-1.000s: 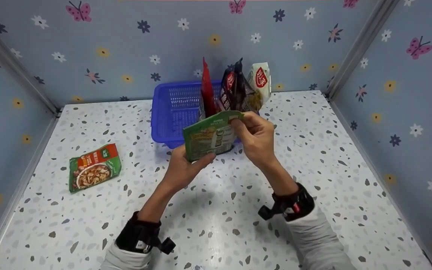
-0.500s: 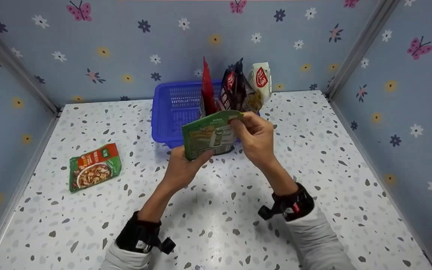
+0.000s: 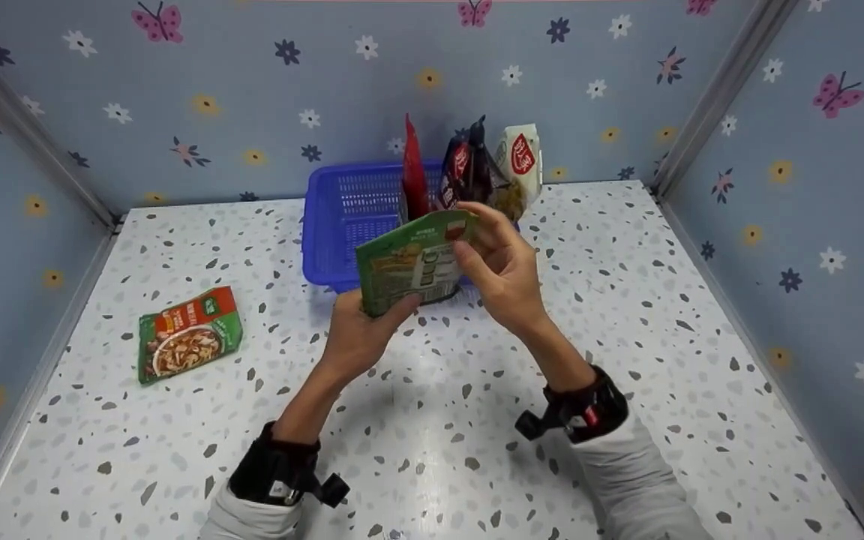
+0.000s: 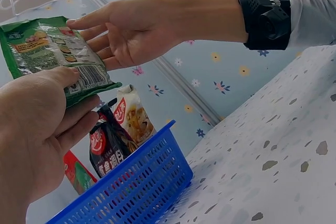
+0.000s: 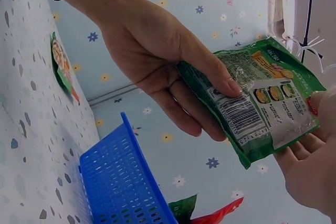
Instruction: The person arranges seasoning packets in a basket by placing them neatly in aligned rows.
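A green seasoning packet [image 3: 413, 262], its printed back with a barcode turned towards me, is held up in front of the basket. My left hand [image 3: 357, 330] grips its lower left side, thumb across the back and fingers behind. At the upper right corner my right hand [image 3: 503, 274] pinches it, thumb on the printed face and fingers behind the edge. The right wrist view shows the left thumb beside the barcode on the packet [image 5: 262, 98]. A second green and red packet [image 3: 190, 335], with a noodle-like dish pictured, lies flat at the left.
A blue plastic basket [image 3: 319, 225] stands against the flowered back wall. Upright in it are a red packet [image 3: 415, 176], a dark pouch [image 3: 469, 169] and a pale pouch [image 3: 522, 161]. Flowered panels enclose the speckled table [image 3: 432, 450] on the sides.
The held packet has shifted slightly left and up with both hands. My right hand's fingers have loosened and straightened along its upper corner. The basket and the lying packet stay put.
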Available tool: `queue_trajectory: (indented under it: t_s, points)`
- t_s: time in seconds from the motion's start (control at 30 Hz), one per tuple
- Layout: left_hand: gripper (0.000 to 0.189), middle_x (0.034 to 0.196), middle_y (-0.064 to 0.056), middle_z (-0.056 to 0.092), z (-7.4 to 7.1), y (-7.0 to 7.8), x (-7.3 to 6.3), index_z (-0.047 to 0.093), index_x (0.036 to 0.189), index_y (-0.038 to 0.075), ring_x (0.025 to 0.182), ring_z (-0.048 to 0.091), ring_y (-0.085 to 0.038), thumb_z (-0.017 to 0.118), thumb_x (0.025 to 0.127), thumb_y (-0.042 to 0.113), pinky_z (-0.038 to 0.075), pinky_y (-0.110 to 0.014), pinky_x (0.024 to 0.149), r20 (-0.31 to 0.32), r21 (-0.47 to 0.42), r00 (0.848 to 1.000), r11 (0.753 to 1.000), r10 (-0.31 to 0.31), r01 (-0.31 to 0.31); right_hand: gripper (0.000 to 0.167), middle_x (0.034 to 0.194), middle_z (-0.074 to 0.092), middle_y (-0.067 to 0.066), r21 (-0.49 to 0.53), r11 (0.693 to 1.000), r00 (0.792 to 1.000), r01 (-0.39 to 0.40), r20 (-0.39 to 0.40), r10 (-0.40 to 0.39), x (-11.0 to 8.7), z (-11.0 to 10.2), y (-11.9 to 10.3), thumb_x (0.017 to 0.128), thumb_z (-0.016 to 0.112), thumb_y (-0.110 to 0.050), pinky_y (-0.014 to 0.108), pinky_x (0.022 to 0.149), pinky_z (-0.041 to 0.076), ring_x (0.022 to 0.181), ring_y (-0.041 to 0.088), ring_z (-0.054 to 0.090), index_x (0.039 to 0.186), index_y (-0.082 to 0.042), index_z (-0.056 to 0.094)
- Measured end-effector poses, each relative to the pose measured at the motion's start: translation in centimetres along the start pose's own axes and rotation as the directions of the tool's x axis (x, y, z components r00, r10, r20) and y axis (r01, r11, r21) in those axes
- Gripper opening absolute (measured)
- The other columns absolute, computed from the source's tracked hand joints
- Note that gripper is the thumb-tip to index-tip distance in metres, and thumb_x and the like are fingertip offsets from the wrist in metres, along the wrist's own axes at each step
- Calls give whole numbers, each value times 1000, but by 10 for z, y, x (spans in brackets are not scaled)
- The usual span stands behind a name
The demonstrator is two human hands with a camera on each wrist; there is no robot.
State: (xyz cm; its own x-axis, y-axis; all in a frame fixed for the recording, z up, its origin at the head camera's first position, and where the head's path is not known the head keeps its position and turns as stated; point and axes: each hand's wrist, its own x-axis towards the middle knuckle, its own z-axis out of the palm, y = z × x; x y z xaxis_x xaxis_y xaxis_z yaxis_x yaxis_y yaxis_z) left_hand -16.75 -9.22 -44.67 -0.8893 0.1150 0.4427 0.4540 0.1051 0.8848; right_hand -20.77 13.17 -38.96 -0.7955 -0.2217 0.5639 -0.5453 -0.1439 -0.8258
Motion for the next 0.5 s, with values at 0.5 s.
queue_trajectory:
  t_s: [0.5]
  points:
    - [30,126,-16,86,-4,-2,5,81,131,-1,117,85,-32,83,103,10,69,-37,100,-247,229,953,966,174,-117,86,182,42,15,-87,991,990,-99,89,106,-2,8,1,108,72,-30,48,138,41,166,36,48,176,-3,28]
